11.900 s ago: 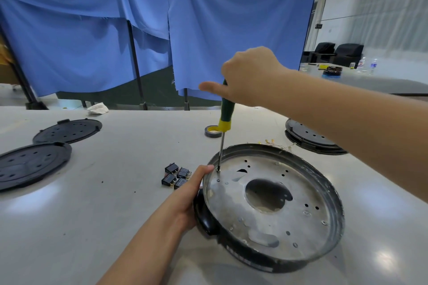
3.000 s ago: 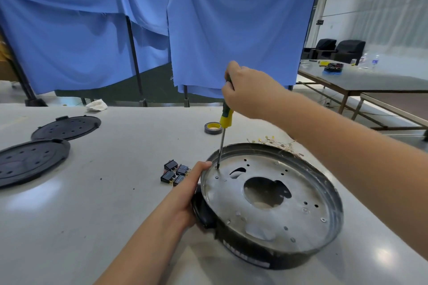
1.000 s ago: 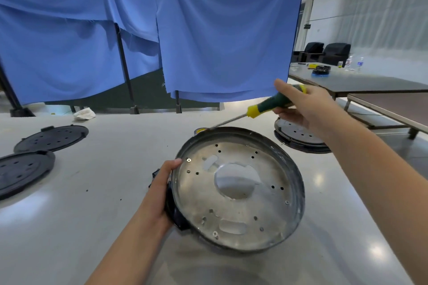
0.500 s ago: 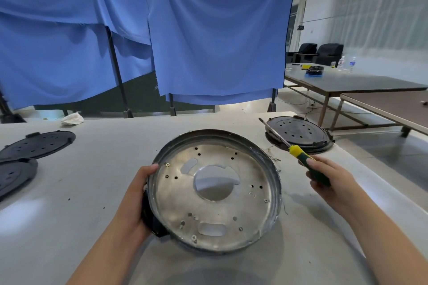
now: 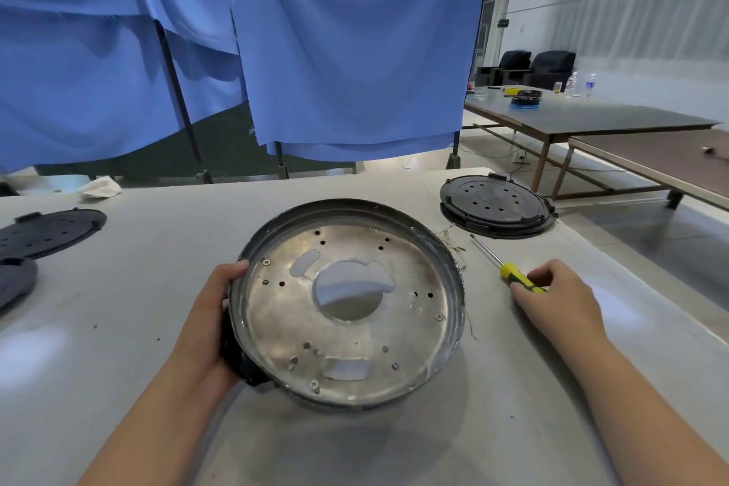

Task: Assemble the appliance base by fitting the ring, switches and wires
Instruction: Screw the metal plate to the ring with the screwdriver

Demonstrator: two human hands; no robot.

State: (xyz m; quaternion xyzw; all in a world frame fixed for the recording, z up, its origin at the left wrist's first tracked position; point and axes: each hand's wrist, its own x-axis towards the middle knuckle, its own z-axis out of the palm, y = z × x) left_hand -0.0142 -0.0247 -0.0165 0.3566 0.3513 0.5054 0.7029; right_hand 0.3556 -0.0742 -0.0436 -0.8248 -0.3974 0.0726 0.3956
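Observation:
The round appliance base (image 5: 276, 324), a black shell with a silvery perforated metal plate and a large centre hole, is tilted up off the white table with its inside facing me. My left hand (image 5: 205, 327) grips its left rim, thumb over the edge. My right hand (image 5: 560, 300) curls over the green handle of a screwdriver (image 5: 507, 275) that lies on the table right of the base, shaft pointing away. A tangle of thin wires (image 5: 453, 249) lies just behind the base's right edge. No switches show in this view.
A black perforated lid (image 5: 497, 205) sits at the table's back right, close to the table's right edge (image 5: 631, 272). Two more black lids (image 5: 51, 231) lie at the far left. A crumpled white rag (image 5: 100, 185) rests near the back edge, blue drapes behind.
Screwdriving at the plate's left stopped; the base was tilted up and drawn toward me. My right hand swung right and lowered the screwdriver onto the table.

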